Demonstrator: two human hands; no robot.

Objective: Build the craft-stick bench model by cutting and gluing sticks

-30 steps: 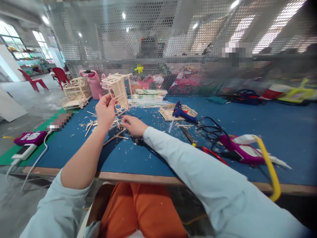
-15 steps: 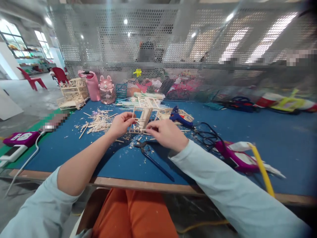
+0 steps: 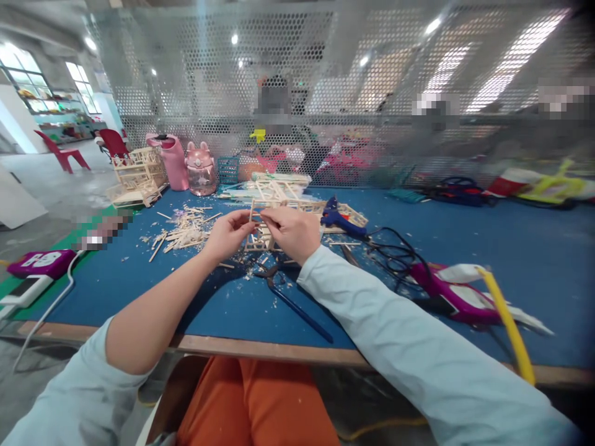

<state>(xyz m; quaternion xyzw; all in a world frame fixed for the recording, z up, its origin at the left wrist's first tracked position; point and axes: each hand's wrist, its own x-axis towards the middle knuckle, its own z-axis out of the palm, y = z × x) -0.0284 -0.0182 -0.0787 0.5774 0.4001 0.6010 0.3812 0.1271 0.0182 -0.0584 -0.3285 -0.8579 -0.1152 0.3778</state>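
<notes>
A small open frame of thin wooden sticks (image 3: 260, 243) is in front of me, just above the blue mat. My left hand (image 3: 229, 235) grips its left side between thumb and fingers. My right hand (image 3: 296, 231) is pinched closed at the upper part of the frame, its fingertips close to those of the left. Whatever lies between the right fingertips is hidden, and that hand covers much of the frame. Nearer to me lie blue-handled pliers (image 3: 297, 306), jaws toward the frame. A blue glue gun (image 3: 343, 218) rests on another stick frame (image 3: 356, 215) to the right.
Cut sticks and scraps (image 3: 186, 229) are heaped on the left. A finished-looking stick model (image 3: 139, 176), a pink bottle (image 3: 174, 162) and a clear pink cup (image 3: 201, 170) stand at the back left. Black cable (image 3: 395, 251) and a purple power strip (image 3: 458, 297) lie on the right.
My right hand has moved left and up, from the frame's lower right to its upper part beside the left fingertips. My left hand has stayed on the frame.
</notes>
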